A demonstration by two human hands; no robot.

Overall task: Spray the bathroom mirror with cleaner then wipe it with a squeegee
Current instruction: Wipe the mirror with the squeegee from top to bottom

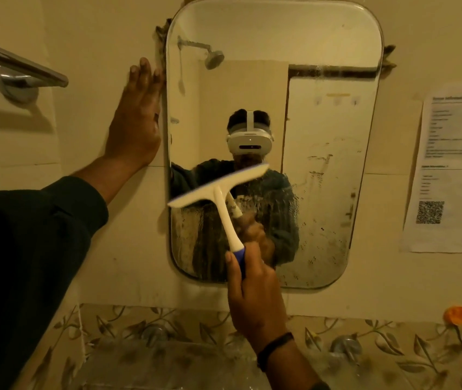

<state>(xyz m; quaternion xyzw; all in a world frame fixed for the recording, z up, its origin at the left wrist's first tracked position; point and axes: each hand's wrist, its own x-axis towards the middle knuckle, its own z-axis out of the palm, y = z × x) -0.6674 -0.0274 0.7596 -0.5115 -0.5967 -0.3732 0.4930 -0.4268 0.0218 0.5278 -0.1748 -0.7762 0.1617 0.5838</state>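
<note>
The mirror (275, 80) hangs at the frame's centre. At the left, the left hand (137, 119) lies flat and open on the wall beside its edge. Lower centre, the right hand (255, 294) grips the squeegee (218, 190), blade tilted on the glass. Droplets at the lower right suggest spraying is done and wiping is only partly finished.

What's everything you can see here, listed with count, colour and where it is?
mirror: one, rounded, wet and spotted, on the wall
squeegee: one, white with blue grip, against the mirror's lower left
towel bar: one, chrome, upper left wall
printed sheets: white, taped right of the mirror
orange object: one, on the leaf-patterned tiles, lower right
left hand: flat on the wall beside the mirror
right hand: grips the squeegee handle
</note>
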